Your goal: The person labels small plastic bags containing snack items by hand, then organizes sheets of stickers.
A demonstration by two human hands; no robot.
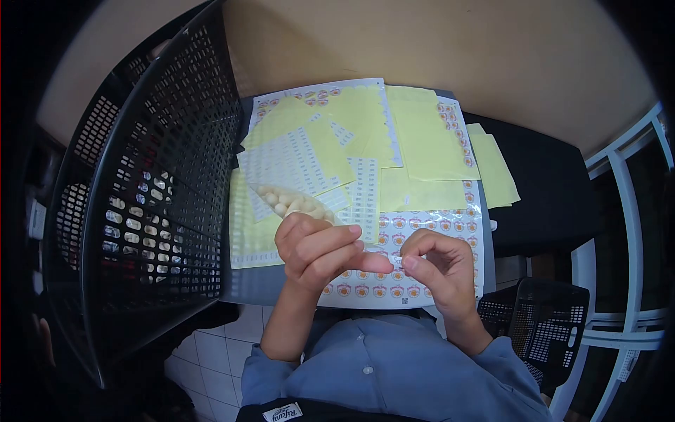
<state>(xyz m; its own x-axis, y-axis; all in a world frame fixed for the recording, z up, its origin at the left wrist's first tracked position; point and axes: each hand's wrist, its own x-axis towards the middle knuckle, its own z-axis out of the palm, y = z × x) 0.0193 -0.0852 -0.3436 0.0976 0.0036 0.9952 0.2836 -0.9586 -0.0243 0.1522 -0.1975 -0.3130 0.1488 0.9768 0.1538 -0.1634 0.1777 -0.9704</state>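
My left hand (316, 252) is closed on a clear plastic bag (292, 202) of small round pale pieces, which tilts away from me over the table. One of its digits stretches right toward my other hand. Pinched between the thumb and index finger of my right hand (448, 271) is a small white sticker (398, 261). That sticker is right at the left hand's outstretched tip. Beneath both hands lies a sheet of round orange-and-pink logo stickers (380, 282). Just beyond them is a sheet of small printed labels (364, 184).
Yellow backing sheets (432, 137) overlap across the grey table (242, 290). A tall black perforated crate (158, 183) stands at the left, close to the table. Another black crate (545, 323) sits low at the right, near a white metal frame (626, 190). A wall rises behind.
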